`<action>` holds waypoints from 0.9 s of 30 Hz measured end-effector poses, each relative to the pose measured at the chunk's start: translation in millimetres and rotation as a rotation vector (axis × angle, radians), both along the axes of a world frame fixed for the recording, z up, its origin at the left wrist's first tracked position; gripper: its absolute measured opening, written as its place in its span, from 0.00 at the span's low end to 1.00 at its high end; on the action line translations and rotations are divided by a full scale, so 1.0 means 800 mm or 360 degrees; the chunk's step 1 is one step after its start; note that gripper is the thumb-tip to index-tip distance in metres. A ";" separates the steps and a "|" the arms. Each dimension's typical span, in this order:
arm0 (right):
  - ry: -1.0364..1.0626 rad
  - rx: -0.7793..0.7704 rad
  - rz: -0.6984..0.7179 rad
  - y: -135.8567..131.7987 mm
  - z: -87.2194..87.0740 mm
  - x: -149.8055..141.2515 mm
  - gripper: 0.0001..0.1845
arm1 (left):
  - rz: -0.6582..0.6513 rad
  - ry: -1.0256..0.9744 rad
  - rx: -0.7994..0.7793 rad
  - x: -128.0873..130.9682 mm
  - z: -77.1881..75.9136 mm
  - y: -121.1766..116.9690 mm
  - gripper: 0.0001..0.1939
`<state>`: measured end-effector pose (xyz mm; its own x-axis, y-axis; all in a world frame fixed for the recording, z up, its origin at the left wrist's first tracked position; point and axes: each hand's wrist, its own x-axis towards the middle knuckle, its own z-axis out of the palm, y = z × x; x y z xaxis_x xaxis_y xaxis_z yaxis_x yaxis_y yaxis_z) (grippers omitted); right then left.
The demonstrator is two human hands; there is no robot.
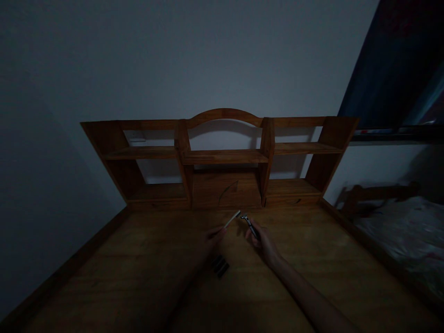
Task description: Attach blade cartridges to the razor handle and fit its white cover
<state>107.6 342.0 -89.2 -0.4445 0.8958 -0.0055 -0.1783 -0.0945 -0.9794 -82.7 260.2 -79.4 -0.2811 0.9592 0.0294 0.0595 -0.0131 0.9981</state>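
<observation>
Over the wooden desk, my left hand (214, 236) grips a slim pale toothbrush (231, 219) whose dark bristles are at its raised far end. My right hand (262, 240) is closed around the handle of a razor (249, 225), silver at the head and dark lower down. The brush end and the razor head are close together, with a small gap between them. Below my left hand several small black pieces (220, 266) lie side by side on the desk; the dimness hides what they are.
A wooden shelf unit (225, 157) spans the back of the desk (294, 277), against a pale wall. Raised wooden edges (367, 249) run along the desk's sides. To the right are a dark curtain (391, 69) and a bed with crumpled bedding (405, 231). The light is dim.
</observation>
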 end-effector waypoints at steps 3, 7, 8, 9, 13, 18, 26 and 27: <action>-0.0112 0.0190 -0.0113 -0.004 -0.001 0.000 0.30 | 0.0010 0.0000 0.0031 0.001 0.005 -0.004 0.22; -0.0140 0.0282 -0.0232 -0.004 -0.005 0.000 0.29 | -0.0063 0.0014 0.0030 0.002 0.010 -0.008 0.21; -0.0148 0.0293 -0.0258 -0.004 -0.005 0.000 0.29 | -0.0099 0.0011 0.0030 0.002 0.010 -0.009 0.22; -0.0160 0.0307 -0.0284 -0.003 -0.005 0.001 0.29 | -0.0134 -0.0001 0.0034 0.002 0.010 -0.009 0.22; -0.0239 0.0404 -0.0330 -0.004 -0.001 0.003 0.30 | -0.0194 -0.0038 0.0046 0.002 0.005 -0.008 0.23; -0.0326 0.0451 -0.0327 -0.007 0.003 0.003 0.31 | -0.0143 -0.0044 0.0058 0.000 0.001 -0.007 0.23; -0.0325 0.0451 -0.0301 -0.008 0.005 0.004 0.30 | -0.0125 -0.0012 0.0080 0.002 0.007 -0.009 0.24; -0.0328 0.0452 -0.0308 -0.008 0.004 0.004 0.30 | -0.0131 -0.0005 0.0077 0.002 0.007 -0.010 0.24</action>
<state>110.8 335.6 -85.6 -0.2831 0.9415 0.1830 0.0368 0.2014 -0.9788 -80.8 252.2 -73.5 -0.2015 0.9766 0.0757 0.0532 -0.0663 0.9964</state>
